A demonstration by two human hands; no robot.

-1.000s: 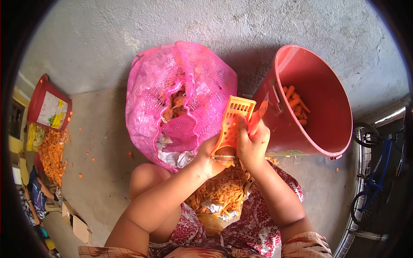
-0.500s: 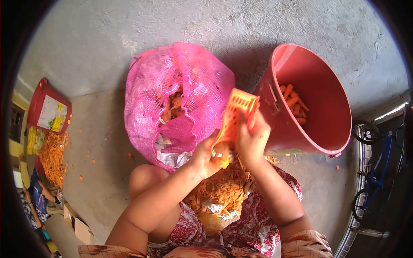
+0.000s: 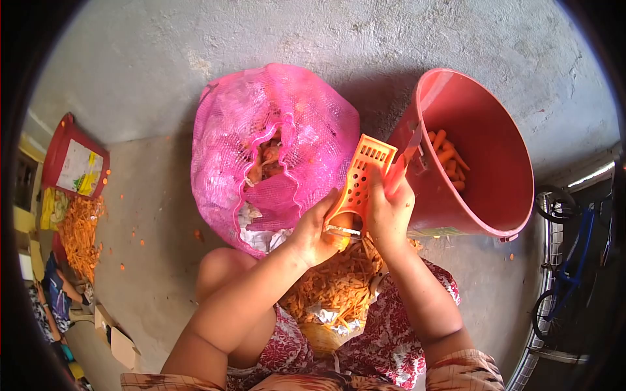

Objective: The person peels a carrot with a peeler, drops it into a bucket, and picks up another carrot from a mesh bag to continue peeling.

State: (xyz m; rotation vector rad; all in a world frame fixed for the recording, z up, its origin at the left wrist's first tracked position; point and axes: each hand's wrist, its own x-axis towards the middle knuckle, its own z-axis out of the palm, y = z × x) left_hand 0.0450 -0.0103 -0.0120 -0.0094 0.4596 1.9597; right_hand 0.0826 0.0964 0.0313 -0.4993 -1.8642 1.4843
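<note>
An orange plastic peeler (image 3: 360,179) with holes along its handle slants upward between my hands. My right hand (image 3: 390,212) is closed around it, with a slim reddish pointed thing (image 3: 405,159), perhaps a knife, sticking up from the same grip. My left hand (image 3: 316,233) is closed on a carrot (image 3: 343,242), mostly hidden by fingers and peeler. The peeler's blade end lies over the carrot. Below both hands, a heap of carrot peels (image 3: 336,290) lies between my legs.
Ahead stands a pink mesh sack (image 3: 313,124), torn open, with carrots inside. To its right, a red bucket (image 3: 492,156) holds several peeled carrots (image 3: 448,159). Far left are another red bucket (image 3: 57,146), a peel pile (image 3: 79,234) and a person (image 3: 59,296). A blue bicycle (image 3: 567,277) is at right.
The peeler has turned so its perforated face shows more squarely. My right hand has shifted slightly down and right, and the reddish pointed thing now shows clearly beside the peeler.
</note>
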